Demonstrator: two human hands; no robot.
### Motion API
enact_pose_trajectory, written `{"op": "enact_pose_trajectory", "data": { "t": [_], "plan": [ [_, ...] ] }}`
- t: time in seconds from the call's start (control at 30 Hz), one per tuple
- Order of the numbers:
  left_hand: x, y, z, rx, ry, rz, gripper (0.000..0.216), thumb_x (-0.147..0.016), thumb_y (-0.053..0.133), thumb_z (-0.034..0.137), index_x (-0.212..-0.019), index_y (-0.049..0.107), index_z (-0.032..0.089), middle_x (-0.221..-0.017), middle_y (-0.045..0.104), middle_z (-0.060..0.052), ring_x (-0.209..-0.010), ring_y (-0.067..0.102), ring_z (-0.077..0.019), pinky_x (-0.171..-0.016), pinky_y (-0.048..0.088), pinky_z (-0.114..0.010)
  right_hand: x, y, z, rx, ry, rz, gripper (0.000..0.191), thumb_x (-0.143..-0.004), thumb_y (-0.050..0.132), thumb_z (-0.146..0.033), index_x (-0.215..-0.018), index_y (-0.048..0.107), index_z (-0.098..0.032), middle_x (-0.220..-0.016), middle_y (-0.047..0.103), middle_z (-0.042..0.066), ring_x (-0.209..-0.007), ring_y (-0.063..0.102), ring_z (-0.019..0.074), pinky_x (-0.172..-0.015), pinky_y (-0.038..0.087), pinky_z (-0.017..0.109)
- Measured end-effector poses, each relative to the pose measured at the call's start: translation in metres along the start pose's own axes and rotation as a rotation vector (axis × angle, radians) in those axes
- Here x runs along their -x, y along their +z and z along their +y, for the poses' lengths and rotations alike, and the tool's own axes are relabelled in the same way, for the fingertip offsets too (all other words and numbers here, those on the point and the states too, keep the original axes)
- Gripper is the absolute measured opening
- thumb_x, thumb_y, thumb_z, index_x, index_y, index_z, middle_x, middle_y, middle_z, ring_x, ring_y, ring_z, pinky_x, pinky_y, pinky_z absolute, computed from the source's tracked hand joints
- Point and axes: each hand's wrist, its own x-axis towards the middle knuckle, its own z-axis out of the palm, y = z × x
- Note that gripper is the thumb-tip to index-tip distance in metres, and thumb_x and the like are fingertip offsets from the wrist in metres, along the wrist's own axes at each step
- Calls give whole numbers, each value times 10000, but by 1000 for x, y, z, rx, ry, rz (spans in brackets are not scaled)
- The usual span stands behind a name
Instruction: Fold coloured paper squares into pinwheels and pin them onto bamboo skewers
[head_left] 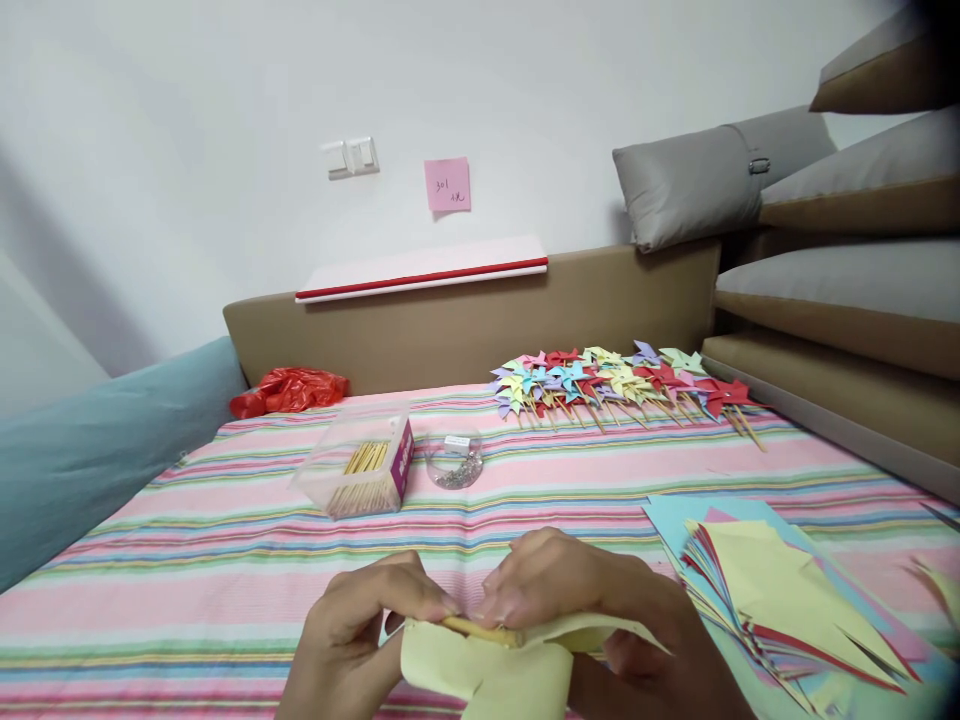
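Both hands pinching stuff up close: left hand and right hand grip a yellow paper and stick. Paper stack sits right, pinwheels far back.

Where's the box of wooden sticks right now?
Head view, left of centre on the striped cloth: the box of wooden sticks sits beside the round pin container, beyond the left hand.
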Motion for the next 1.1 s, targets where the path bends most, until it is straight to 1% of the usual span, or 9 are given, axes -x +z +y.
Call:
{"op": "enact_pose_trajectory", "data": {
  "t": [0.13,0.3,0.43,0.5,0.6,0.7,0.8,0.93,1.1],
  "plan": [
    [-2,1,2,-26,22,4,111,-834,742,139,-862,765,244,-688,744,-37,-571,589,-149,-515,437,-236,1,-1,2,-19,-25,-6,179,-903,698,-213,-1046,759,-302,-923,777,34,-858,724,193,-778,566,323],
    [-6,1,8,-41,51,-6,108,-844,713,115,-846,763,211,-693,750,-69,-562,594,-156,-511,446,-241,0,-1,4,-28,-36,1,134,-901,712,-255,-1024,755,-281,-943,785,43,-886,731,196,-837,562,334],
    [-7,-2,11,-78,88,-27,152,-859,685,99,-883,756,230,-717,761,-60,-575,594,-157,-530,453,-248,1,-2,3,-32,-12,-19,105,-906,706,-271,-999,754,-282,-948,790,42,-883,730,196,-843,559,335],
    [-8,-4,14,-117,110,-39,171,-869,669,95,-917,752,236,-733,766,-58,-582,600,-157,-526,450,-244,2,-2,2,-43,15,-18,111,-912,698,-294,-1011,746,-285,-948,787,43,-875,727,199,-824,564,337],
    [-9,-8,20,-177,130,-77,208,-877,650,78,-964,744,242,-768,773,-53,-600,630,-159,-542,470,-243,5,-1,-2,-43,106,6,136,-906,700,-323,-1033,735,-288,-926,777,40,-873,720,198,-770,570,308],
    [-10,-12,27,-221,148,-111,239,-862,661,60,-990,733,249,-786,776,-45,-617,659,-167,-568,497,-250,6,-1,-6,-40,156,18,136,-875,736,-247,-1004,745,-290,-927,776,24,-890,721,181,-767,571,268],
    [-11,-15,31,-259,159,-139,249,-855,667,58,-1003,729,249,-805,778,-46,-637,677,-176,-579,509,-255,5,-2,-7,-72,123,-5,164,-856,745,-174,-974,755,-287,-936,783,17,-881,728,175,-794,576,277],
    [-11,-18,34,-271,151,-170,267,-858,650,47,-1022,730,242,-832,786,-58,-645,689,-184,-580,520,-255,3,-3,-6,-88,108,-38,126,-882,726,-205,-983,764,-270,-936,789,36,-889,732,191,-810,580,311],
    [-11,-17,34,-268,155,-155,256,-847,659,54,-1005,741,238,-812,787,-69,-627,686,-200,-569,519,-267,3,-4,-4,-91,94,-25,109,-905,704,-246,-983,769,-286,-920,801,33,-852,738,186,-779,571,303]
  ]
}}
